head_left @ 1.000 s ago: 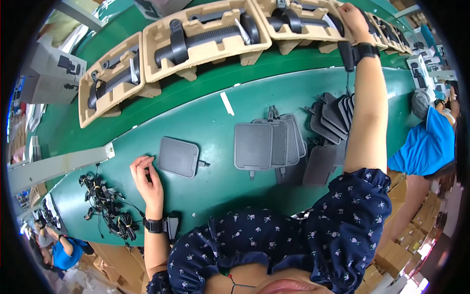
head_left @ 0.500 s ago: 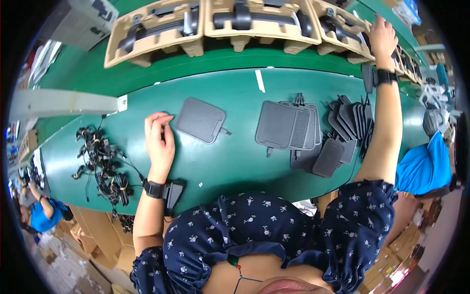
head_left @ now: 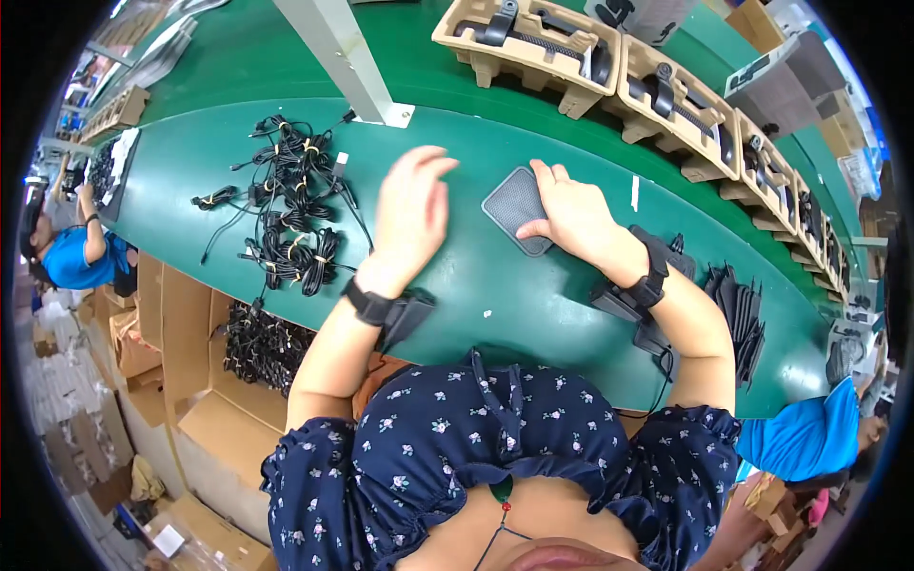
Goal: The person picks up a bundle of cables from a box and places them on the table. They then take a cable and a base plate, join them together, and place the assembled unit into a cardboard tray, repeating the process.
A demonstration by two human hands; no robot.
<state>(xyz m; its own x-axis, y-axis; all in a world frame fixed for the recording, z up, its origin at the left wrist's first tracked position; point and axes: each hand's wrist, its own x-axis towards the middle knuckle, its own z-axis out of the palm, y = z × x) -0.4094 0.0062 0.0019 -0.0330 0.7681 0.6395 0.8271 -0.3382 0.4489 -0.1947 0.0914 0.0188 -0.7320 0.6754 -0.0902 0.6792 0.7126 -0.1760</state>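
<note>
A dark grey flat panel (head_left: 515, 202) with a mesh-textured face is at the middle of the green table. My right hand (head_left: 578, 215) grips its right side, with the thumb over the face and the fingers at the far edge. Left of the panel, my left hand (head_left: 411, 209) hovers with fingers stretched out, holding nothing. Beyond it lie tied black cables (head_left: 295, 181) in a loose heap. More dark panels (head_left: 738, 314) lean in a row right of my right forearm. Others are partly hidden under that forearm.
Moulded pulp trays (head_left: 666, 119) holding black parts line the raised green ledge at the far right. A white metal post (head_left: 347, 62) stands at the table's back edge. An open carton (head_left: 233, 414) with black cables sits below the front edge. Co-workers in blue are at both sides.
The view has swung left. My right hand has come from the trays at the back right to take hold of the panel. My left hand has lifted beside it.
</note>
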